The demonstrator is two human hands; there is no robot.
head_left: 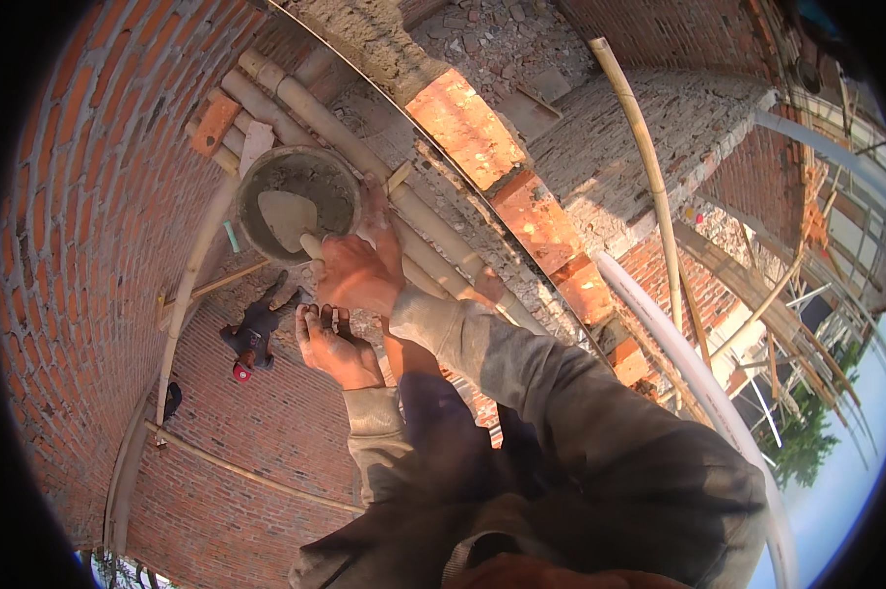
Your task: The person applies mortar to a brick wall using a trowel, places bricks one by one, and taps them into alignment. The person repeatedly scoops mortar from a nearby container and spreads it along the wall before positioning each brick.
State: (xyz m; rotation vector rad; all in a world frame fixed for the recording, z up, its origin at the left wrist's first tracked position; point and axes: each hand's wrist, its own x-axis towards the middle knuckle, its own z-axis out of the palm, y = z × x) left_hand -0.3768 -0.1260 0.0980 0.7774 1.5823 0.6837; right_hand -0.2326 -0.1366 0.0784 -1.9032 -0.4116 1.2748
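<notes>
My right hand is closed around the handle of a trowel. The trowel's blade lies over grey wet mortar inside a round bucket. Just below and nearer to me, my left hand is held with loosely curled, parted fingers and nothing visible in it. The bucket stands by several bamboo poles, with one of my bare feet beside its right side. An orange brick rests on the poles beyond the bucket.
A brick wall under construction runs diagonally on my right, with a thin straight edge or line along it. A tall brick wall rises at left. A pale curved pipe crosses at right. Far below, a person in a red cap is visible.
</notes>
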